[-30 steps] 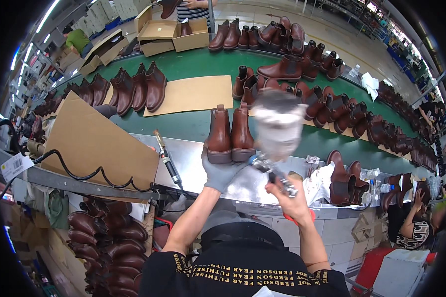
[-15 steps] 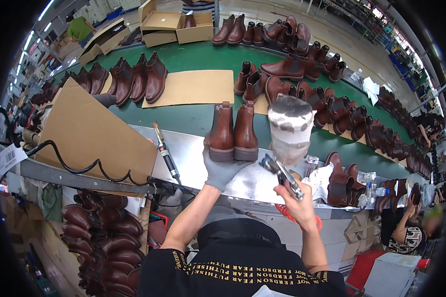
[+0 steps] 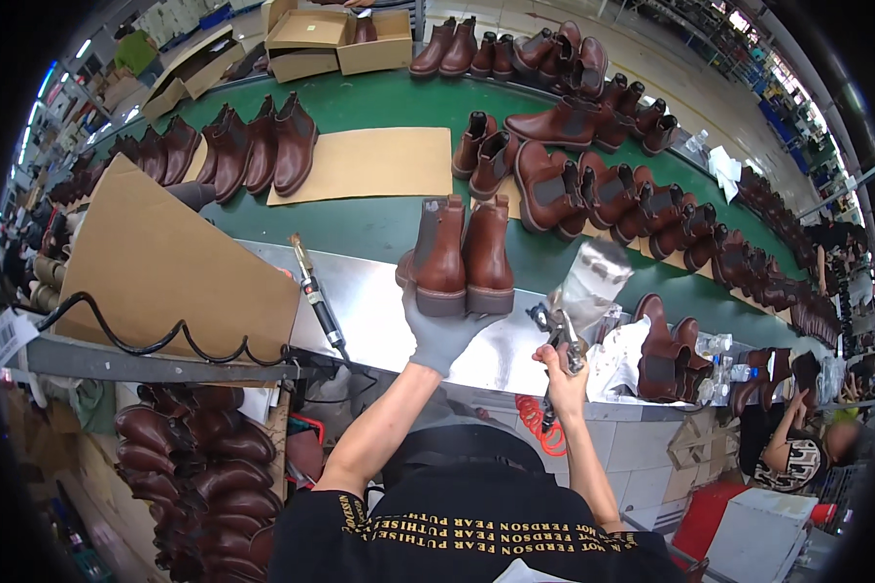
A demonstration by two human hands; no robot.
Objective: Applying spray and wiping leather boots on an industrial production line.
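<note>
My left hand, in a grey glove, is closed under the soles of a pair of brown ankle boots. The boots are upright side by side, heels toward me, above the metal edge of the bench. To their right, my bare right hand grips a metal spray gun. A whitish, stained cup sits on the gun, tilted to the right. A red coiled hose hangs below that hand. My left fingertips are partly hidden behind the boots.
A pen-shaped tool lies left of the boots, beside a large cardboard sheet. Rows of brown boots stand on the green belt. White paper and more boots lie at right. Stacked boots fill the lower left.
The spray gun in my right hand has moved down and slightly right, and its cup has tipped rightward from upright. The boots in my left hand have barely shifted. The view has moved a little.
</note>
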